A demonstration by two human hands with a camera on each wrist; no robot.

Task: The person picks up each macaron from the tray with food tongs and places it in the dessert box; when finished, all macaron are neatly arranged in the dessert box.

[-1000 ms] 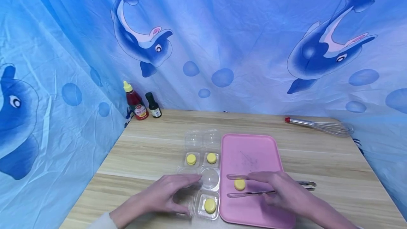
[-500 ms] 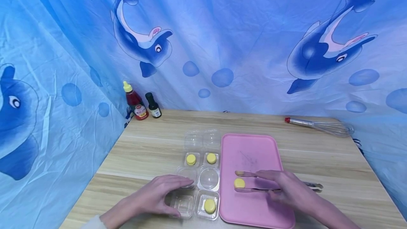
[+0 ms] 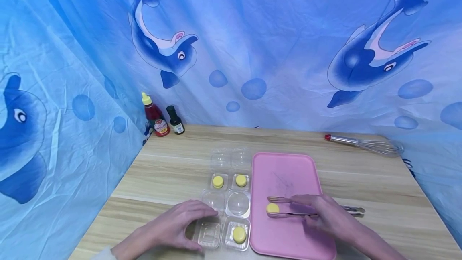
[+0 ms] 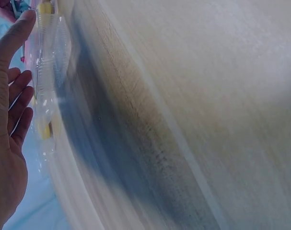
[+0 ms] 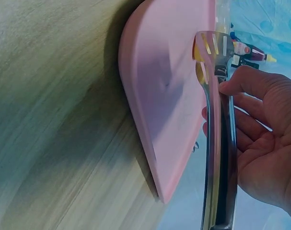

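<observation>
My right hand holds metal tongs by their arms over the pink tray. Between the spread tong ends lies a yellow macaron on the tray. My left hand is spread beside the front left cup of a clear plastic container, thumb and fingers apart, holding nothing. One macaron sits in the front right cup. Two more, a macaron and another macaron, sit in the rear cups. Domed lids lie folded back behind the front cups.
Along the back left stand a red sauce bottle and a small dark bottle. A whisk lies at the back right of the wooden table. A blue dolphin-print curtain hangs behind.
My left hand has drawn back leftward from the container, uncovering its front left cup. The tongs have shifted slightly right and now reach around the macaron on the tray.
</observation>
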